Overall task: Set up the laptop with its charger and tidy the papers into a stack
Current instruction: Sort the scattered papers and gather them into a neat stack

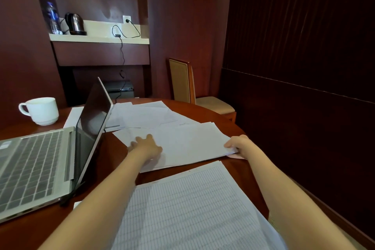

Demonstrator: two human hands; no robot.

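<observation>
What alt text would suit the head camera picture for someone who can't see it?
A person's left hand presses flat on loose white papers on a wooden table, while the right hand grips their right edge. An open laptop and a white mug stand to the left; a gridded sheet lies nearest the camera.

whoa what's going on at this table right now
A person is gathering papers on the table. The left hand presses flat on a bundle of sheets while the right hand grips its right corner. More loose papers lie spread behind, and a ruled sheet lies nearest. The laptop stands open at the left. A charger cable hangs from the wall socket, its lower end hidden behind the screen.
</observation>
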